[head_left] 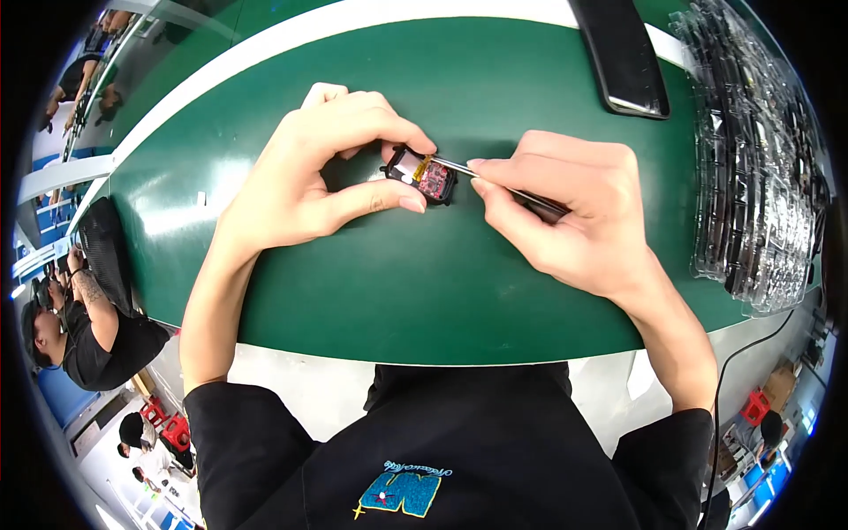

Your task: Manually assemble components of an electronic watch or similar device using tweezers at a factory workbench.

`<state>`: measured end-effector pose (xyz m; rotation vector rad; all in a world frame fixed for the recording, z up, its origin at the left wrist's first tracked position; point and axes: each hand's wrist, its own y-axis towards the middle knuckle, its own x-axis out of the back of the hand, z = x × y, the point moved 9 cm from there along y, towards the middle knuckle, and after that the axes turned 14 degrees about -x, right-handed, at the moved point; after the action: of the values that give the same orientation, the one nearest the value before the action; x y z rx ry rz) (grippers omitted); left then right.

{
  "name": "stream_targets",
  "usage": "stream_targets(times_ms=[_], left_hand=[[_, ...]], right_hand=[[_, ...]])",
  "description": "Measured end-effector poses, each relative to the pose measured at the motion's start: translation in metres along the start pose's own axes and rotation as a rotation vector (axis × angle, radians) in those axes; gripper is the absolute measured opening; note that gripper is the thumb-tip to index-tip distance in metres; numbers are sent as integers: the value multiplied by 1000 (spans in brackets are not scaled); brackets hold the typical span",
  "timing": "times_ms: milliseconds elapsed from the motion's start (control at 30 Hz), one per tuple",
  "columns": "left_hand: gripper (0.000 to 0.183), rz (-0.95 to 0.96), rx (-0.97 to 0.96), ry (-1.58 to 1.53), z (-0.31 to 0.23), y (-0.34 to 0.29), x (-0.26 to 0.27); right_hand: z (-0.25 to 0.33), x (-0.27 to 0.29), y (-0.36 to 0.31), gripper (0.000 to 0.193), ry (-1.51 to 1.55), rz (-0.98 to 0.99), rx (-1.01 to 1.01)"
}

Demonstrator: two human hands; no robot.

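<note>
Between the thumb and fingers of my left hand [331, 168] sits a small black device case [448, 196], its inside facing up. A red circuit board [435, 181], a silvery block and a strip of yellow tape show within it. My right hand [574, 208] is closed around a pair of metal tweezers [455, 166]. Their tips reach the case's upper edge, by the yellow tape. Whether they grip anything there is too small to tell. Both hands are just above the green tabletop [389, 291].
Stacked clear plastic trays [751, 168] with dark parts stand along the right side. A black flat slab-like object [623, 62] lies at the far right. On the left is a black mesh bin-like object [108, 252], near a co-worker in a black shirt [115, 344]. A cable [720, 389] hangs at the right.
</note>
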<state>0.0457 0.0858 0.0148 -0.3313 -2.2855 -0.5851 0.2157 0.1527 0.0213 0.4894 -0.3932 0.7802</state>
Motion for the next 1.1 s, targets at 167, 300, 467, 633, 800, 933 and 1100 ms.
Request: stream_targets(times_ms=[167,300,467,633,800,933,1100], left_hand=[[52,-35,2,21,-2,-3,6],[53,-78,0,23,-7,1,6],[52,-52,13,53,-3,-4,3],[47,-58,-8,30,-8,-3,2],[42,-41,-1,44,-13,-3,6],[42,-33,-5,38,-12,-5,5],[42,-49,70,12,-3,-3,8]], right_hand=[[3,20,4,12,30,-89,-77],[-12,75,6,12,-13,-456,-188],[-53,120,4,38,-194,-674,-456],[-67,114,13,27,-276,-624,-248],[-91,112,15,33,-202,-561,-438],[-88,105,19,36,-239,-519,-414],[-95,108,18,34,-191,-521,-419]])
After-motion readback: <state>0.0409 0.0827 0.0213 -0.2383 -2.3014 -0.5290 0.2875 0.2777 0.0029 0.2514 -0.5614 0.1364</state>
